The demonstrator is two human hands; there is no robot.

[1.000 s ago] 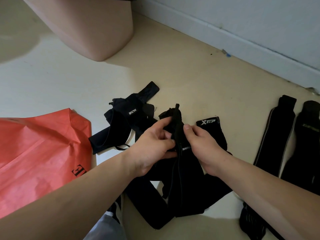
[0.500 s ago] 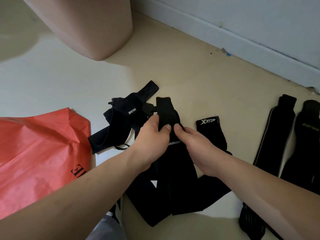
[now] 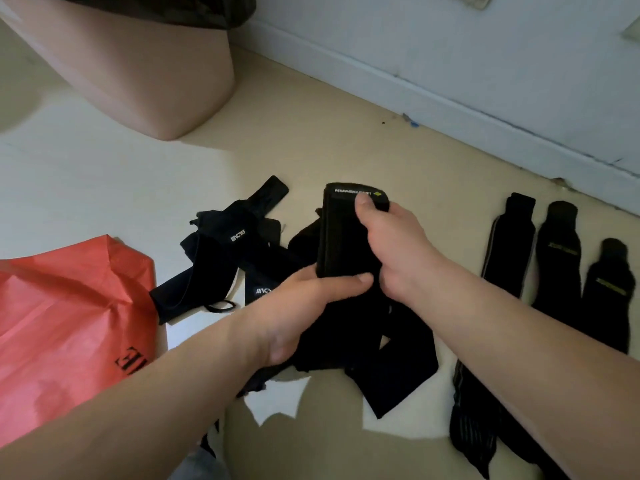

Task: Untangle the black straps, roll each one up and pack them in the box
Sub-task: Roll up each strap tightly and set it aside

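**Both hands on one strap, its tail caught in the heap**

The right hand (image 3: pixel 394 251) grips the labelled top end of the strap (image 3: pixel 341 233), thumb pressed on its face. The left hand (image 3: pixel 304 306) is curled round the strap lower down and holds it just above the pile (image 3: pixel 221 258) on the floor (image 3: pixel 311 143). Below the left hand the strap seems to run into crossed black bands. A hard pull could drag those along or tighten a knot, and the thin cord loop (image 3: pixel 218 306) nearby could snag. If rolling starts before the tail is free, the roll will likely come out slack or twisted, and a slipping thumb would let it spring open. Three laid-out straps (image 3: pixel 507 251) lie well apart to the right, a red bag (image 3: pixel 69 306) to the left. No box is in view.
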